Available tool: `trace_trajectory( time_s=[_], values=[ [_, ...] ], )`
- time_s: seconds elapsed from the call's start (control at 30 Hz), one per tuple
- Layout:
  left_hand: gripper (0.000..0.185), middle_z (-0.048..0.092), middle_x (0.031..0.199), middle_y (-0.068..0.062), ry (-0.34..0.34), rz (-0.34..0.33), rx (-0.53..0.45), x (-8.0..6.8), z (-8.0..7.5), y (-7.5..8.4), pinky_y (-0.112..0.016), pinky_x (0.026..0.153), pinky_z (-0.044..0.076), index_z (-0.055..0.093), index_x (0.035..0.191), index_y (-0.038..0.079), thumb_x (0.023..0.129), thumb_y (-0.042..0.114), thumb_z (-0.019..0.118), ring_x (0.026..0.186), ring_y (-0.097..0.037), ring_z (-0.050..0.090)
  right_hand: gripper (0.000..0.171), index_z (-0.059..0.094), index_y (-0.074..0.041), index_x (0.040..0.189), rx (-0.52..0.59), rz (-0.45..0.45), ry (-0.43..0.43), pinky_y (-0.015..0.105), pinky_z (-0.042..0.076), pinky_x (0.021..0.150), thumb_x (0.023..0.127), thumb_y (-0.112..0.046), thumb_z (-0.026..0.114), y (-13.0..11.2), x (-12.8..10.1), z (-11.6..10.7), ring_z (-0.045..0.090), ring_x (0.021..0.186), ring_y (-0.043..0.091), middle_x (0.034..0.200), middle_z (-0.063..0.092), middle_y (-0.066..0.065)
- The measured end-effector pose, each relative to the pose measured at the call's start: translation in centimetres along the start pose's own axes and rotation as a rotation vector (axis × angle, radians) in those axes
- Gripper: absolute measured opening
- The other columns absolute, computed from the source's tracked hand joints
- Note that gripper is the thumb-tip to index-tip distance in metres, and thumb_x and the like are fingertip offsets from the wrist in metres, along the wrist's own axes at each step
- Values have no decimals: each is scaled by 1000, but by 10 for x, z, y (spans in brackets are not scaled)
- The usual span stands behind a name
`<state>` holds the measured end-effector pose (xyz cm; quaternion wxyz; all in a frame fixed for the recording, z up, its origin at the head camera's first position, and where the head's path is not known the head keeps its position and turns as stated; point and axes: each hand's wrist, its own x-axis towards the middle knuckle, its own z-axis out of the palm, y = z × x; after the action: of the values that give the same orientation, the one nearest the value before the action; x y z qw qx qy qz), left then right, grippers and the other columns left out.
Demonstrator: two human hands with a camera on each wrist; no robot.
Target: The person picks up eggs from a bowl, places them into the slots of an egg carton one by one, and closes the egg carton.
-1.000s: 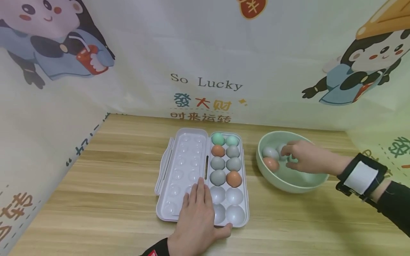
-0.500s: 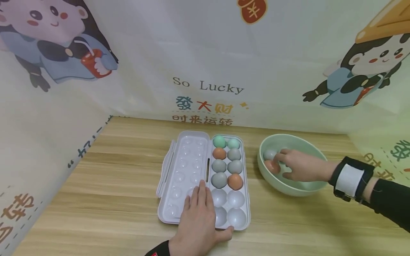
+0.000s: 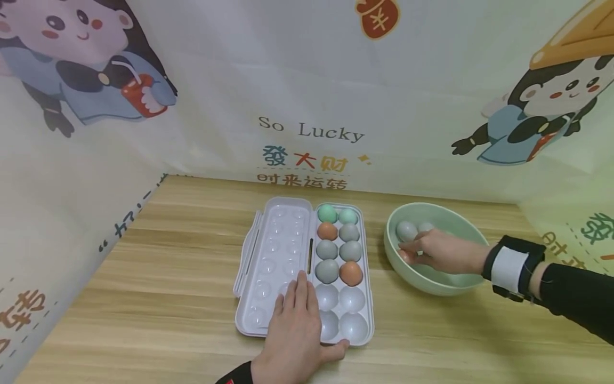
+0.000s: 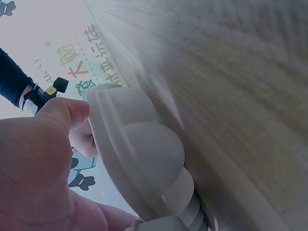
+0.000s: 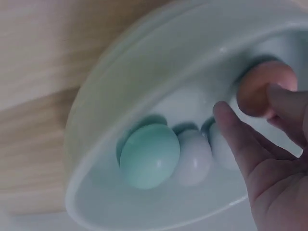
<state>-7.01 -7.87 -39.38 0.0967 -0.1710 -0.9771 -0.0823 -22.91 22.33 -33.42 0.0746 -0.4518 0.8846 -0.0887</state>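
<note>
In the head view a white egg carton (image 3: 269, 314) lies open, its lid to the left. My left hand (image 3: 293, 325) rests flat over its near end, fingers straight on the lid and thumb at the near rim; the left wrist view shows the tray's rounded underside (image 4: 154, 149). My right hand (image 3: 443, 248) is inside a pale green bowl (image 3: 431, 288) and holds a brown egg (image 5: 257, 91), thumb against one side and fingers along the other. Two whitish eggs (image 3: 406, 231) and a green egg (image 5: 150, 156) lie beside it in the bowl.
Brown, grey and green eggs (image 3: 327, 271) fill the carton's far cups, while the near cups (image 3: 353, 325) are bare. The wooden tabletop (image 3: 168, 277) is backed by a printed cloth (image 3: 307, 80).
My right hand has shifted left and nearer inside the bowl, from the whitish eggs to the brown egg. My left hand keeps its place on the carton.
</note>
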Motion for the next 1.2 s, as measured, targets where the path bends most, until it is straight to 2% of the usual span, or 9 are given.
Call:
trace_trajectory(
  time_s=[0.07, 0.23, 0.37, 0.53, 0.67, 0.83, 1.0, 1.1, 1.2],
  values=[
    [110, 38, 143, -34, 3, 2, 4, 0, 0, 0, -55, 97, 41, 46, 134, -18, 73, 71, 66, 127, -44, 44, 21, 72, -4, 110, 42, 10, -12, 26, 43, 62, 89, -7, 71, 3, 2, 2, 49, 70, 8, 83, 60, -10],
    [111, 37, 144, -34, 2, 1, 1, 1, 0, 0, -55, 97, 41, 45, 135, -18, 73, 71, 66, 128, -43, 43, 16, 71, -5, 107, 117, 32, -12, 25, 44, 61, 91, -7, 69, 8, 4, 2, 51, 70, 5, 82, 60, -9],
    [110, 36, 145, -34, 5, 2, -12, 2, 0, 0, -55, 97, 41, 44, 135, -18, 73, 71, 66, 129, -44, 43, 16, 69, -3, 108, 140, 65, -34, 25, 44, 63, 94, -9, 66, 8, 4, 2, 50, 71, 5, 84, 58, -9],
    [110, 37, 144, -34, 23, 7, -7, 2, 1, 0, -54, 97, 42, 45, 134, -18, 72, 70, 67, 128, -43, 44, 5, 65, -8, 97, 139, 56, -30, 24, 42, 62, 94, -5, 64, 6, 6, 2, 46, 68, 4, 79, 51, -9],
    [111, 36, 145, -34, 11, 0, -11, 2, 2, 0, -55, 97, 41, 45, 135, -17, 72, 71, 67, 129, -43, 43, 8, 62, -11, 92, 130, 38, -32, 24, 42, 61, 94, -3, 63, 5, 9, 3, 45, 68, 5, 76, 49, -9],
    [110, 36, 145, -34, -4, -1, 0, -1, 1, -1, -54, 97, 41, 45, 135, -17, 73, 71, 66, 129, -43, 43, 7, 65, -6, 95, 95, 18, -27, 27, 41, 62, 91, -1, 66, 4, 12, 7, 44, 70, 8, 75, 49, -8],
    [110, 35, 146, -34, -14, -6, 4, -3, 1, -2, -54, 98, 41, 44, 135, -17, 73, 71, 65, 129, -43, 42, 19, 67, 4, 110, 54, 26, -13, 31, 47, 68, 91, 1, 65, 4, 15, 12, 50, 76, 11, 83, 58, -5],
    [110, 35, 145, -34, -13, -5, -4, -2, 1, -2, -54, 98, 41, 44, 135, -17, 73, 71, 65, 129, -43, 42, 20, 65, 4, 111, 67, 53, -38, 33, 49, 72, 92, 2, 63, 4, 15, 12, 52, 79, 11, 87, 60, -4],
    [110, 35, 145, -34, -8, -7, -12, -1, 1, -1, -54, 97, 41, 44, 135, -18, 73, 71, 65, 129, -44, 43, 15, 65, 1, 106, 74, 69, -56, 31, 48, 70, 91, 4, 63, 4, 16, 11, 51, 77, 10, 83, 56, -6]
  ],
)
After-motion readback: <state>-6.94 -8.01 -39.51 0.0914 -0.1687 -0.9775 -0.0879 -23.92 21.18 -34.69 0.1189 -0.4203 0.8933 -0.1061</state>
